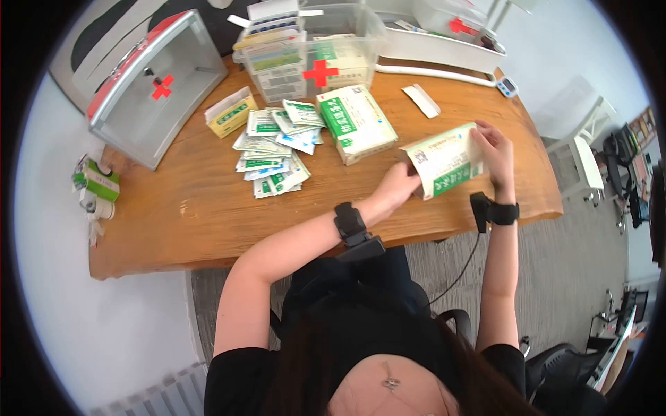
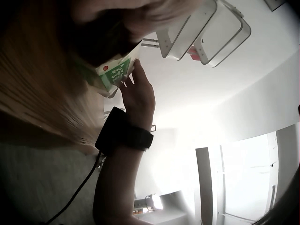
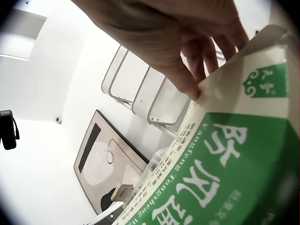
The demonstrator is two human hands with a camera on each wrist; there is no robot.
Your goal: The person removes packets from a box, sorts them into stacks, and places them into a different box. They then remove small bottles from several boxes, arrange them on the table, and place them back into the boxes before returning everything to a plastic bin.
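Both hands hold a white and green medicine box (image 1: pixel 447 161) (image 3: pixel 225 154) tilted above the table's right part. The left hand (image 1: pixel 399 186) (image 2: pixel 140 14) grips its left end, fingertips partly hidden behind the box. At the box's right end is the right hand (image 1: pixel 495 149) (image 2: pixel 139 96) (image 3: pixel 187 42); in the right wrist view its thumb and fingers pinch the edge. A similar closed box (image 1: pixel 357 125) lies left of the held one. Further left, many flat sachets (image 1: pixel 277 145) are piled on the wooden table (image 1: pixel 201 215).
A clear bin with a red cross (image 1: pixel 347 21) holds boxes at the back. A clear case (image 1: pixel 156 97) stands at left, near a small yellow box (image 1: pixel 231 114). A white strip (image 1: pixel 421 101) lies behind the hands; a white tray (image 1: pixel 437 50) and small timer (image 1: pixel 507 86) are at back right.
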